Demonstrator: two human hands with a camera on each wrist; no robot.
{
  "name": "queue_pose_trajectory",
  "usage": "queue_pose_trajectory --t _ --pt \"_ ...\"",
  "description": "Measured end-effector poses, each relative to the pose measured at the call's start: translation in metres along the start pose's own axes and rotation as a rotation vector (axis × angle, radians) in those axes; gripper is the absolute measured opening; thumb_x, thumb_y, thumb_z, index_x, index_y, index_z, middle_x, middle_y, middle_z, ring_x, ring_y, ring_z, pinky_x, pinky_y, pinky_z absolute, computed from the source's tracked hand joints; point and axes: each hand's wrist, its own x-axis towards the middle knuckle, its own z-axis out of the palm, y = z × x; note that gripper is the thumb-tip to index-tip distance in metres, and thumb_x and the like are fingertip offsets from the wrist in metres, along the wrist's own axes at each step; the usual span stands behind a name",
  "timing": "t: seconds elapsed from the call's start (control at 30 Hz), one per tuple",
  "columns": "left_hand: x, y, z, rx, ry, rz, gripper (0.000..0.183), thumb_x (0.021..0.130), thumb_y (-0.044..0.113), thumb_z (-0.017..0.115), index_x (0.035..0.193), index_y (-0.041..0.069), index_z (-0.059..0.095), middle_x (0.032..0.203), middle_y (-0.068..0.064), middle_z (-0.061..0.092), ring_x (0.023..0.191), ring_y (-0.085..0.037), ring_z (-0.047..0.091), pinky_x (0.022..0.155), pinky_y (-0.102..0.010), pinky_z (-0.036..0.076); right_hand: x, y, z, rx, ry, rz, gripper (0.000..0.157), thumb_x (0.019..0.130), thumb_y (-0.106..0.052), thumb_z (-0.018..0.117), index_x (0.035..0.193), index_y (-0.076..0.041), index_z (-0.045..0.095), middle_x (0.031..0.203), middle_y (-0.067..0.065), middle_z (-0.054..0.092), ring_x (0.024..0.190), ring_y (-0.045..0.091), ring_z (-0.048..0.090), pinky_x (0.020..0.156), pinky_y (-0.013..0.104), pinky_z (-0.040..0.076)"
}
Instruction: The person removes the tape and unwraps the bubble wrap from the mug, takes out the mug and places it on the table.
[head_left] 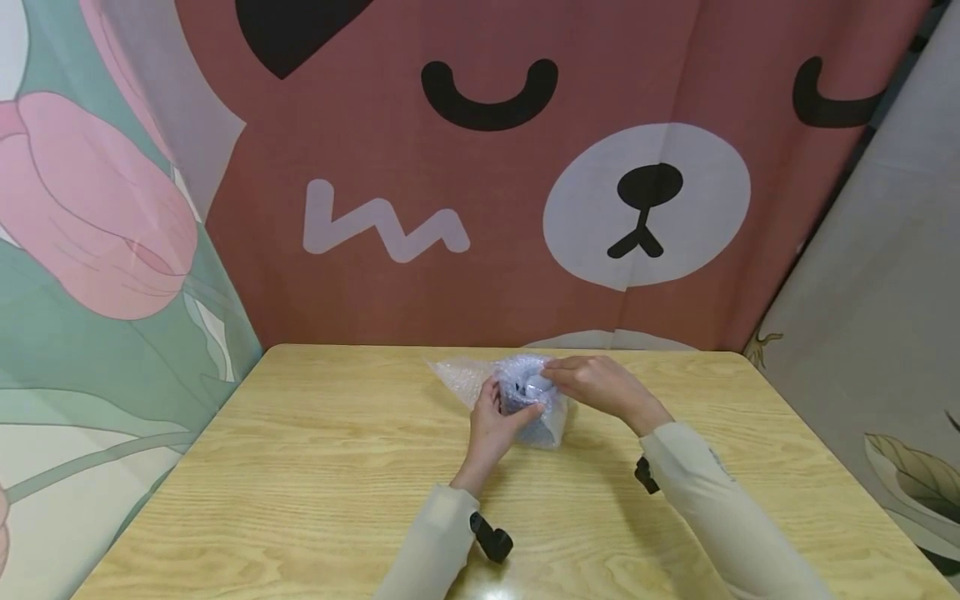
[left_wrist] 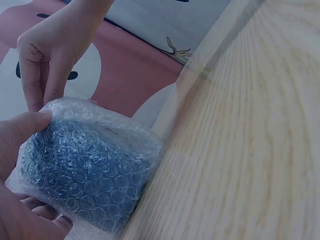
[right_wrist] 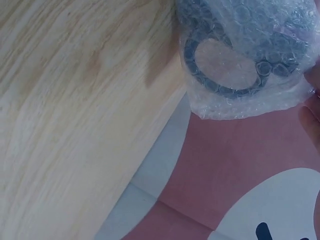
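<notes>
A blue mug point(left_wrist: 90, 172) stands on the table inside a layer of clear bubble wrap point(head_left: 551, 429). Its looped handle point(right_wrist: 227, 93) shows through the plastic in the right wrist view. My left hand point(head_left: 497, 429) grips the wrapped mug from the left, thumb at the near upper rim and fingers round the far side. Fingers of my right hand point(head_left: 603, 386) point down and pinch the wrap at the top right of the mug. A loose flap of bubble wrap point(head_left: 461, 377) spreads out to the left behind my left hand. The mug's opening is partly covered by plastic.
The wood-grain table point(head_left: 300, 467) ends just behind the mug at its far edge. A printed curtain point(head_left: 495, 292) with a bear face hangs behind it, and more patterned cloth hangs at both sides. Small black cameras are strapped to both wrists.
</notes>
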Motion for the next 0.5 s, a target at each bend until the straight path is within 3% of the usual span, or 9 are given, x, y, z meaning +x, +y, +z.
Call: queue_pose_trajectory --t 0.23,0.5 --pt "-0.0013 -0.0002 -0.0011 -0.001 -0.001 0.001 0.089 0.078 0.025 0.083 0.147 -0.001 0.032 0.148 -0.023 0.037 0.136 -0.035 0.034 0.109 -0.043 0.033 -0.0009 -0.0005 0.0029 0.068 0.060 0.063 0.027 0.079 0.001 0.077 0.107 -0.001 0.073 0.106 0.013 0.071 0.094 0.025 0.068 0.075 0.037 0.058" --pt "-0.0010 0.0005 -0.0011 -0.003 -0.003 0.008 0.089 0.078 0.025 0.083 0.146 -0.002 0.032 0.148 -0.023 0.037 0.136 -0.035 0.034 0.110 -0.043 0.033 -0.0004 0.0030 0.0071 0.083 0.151 0.080 0.025 0.079 0.003 0.075 0.104 0.001 0.074 0.102 0.013 0.072 0.089 0.026 0.070 0.071 0.037 0.058"
